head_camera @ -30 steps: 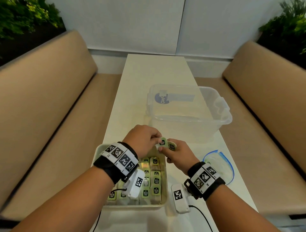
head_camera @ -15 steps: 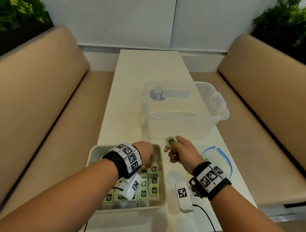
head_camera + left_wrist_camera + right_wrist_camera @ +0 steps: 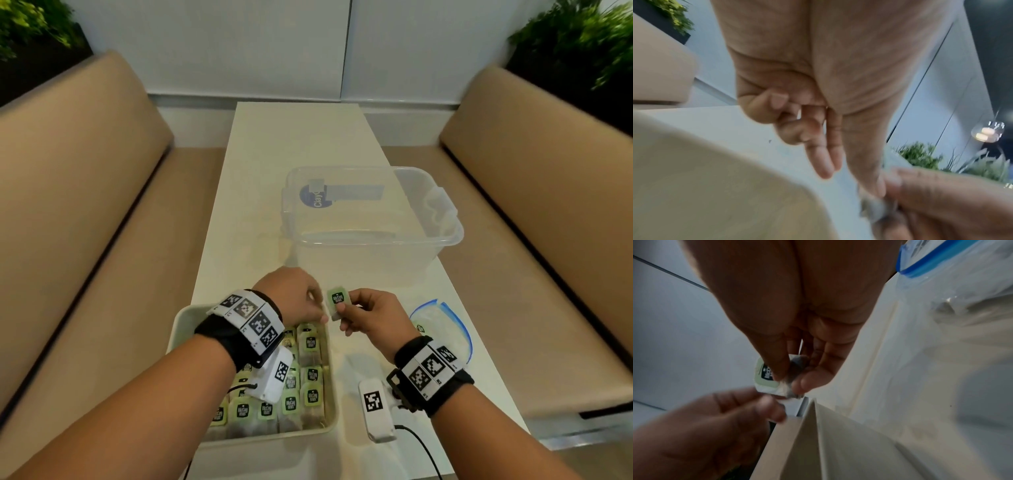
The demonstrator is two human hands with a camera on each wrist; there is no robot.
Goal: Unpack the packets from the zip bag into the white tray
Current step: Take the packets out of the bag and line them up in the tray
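So the right hand [image 3: 371, 317] has its grip pinched on one green-labelled packet [image 3: 337, 303], thumb on the label side and fingertips behind, holding it upright just past the far right corner of the white tray [image 3: 178, 329]. The left hand [image 3: 296, 298] is right beside it with thumb and forefinger at the packet's lower edge; whether it's actually gripping yet or just touching, I honestly can't tell, and the other fingers are loosely curled with nothing in them. My guess is this is a hand-off: the right hand sits nearer the zip bag [image 3: 445, 329], the left is over the tray, so passing across saves reaching. The tray is already packed with rows of the same packets [image 3: 312, 394], labels up, so it looks far along. The zip bag lies flat on the counter [image 3: 294, 144] to the right of the tray, blue seal open, and there may be one more packet inside, hard to say. A clear plastic bin [image 3: 373, 219] sits further back, not involved. The head view gives the layout but hides the fingertips; the right wrist view shows the pinch on the packet [image 3: 766, 378] clearly, with the bag's blue strip [image 3: 925, 267] behind, while the left wrist view is blurry and only shows the two hands meeting.
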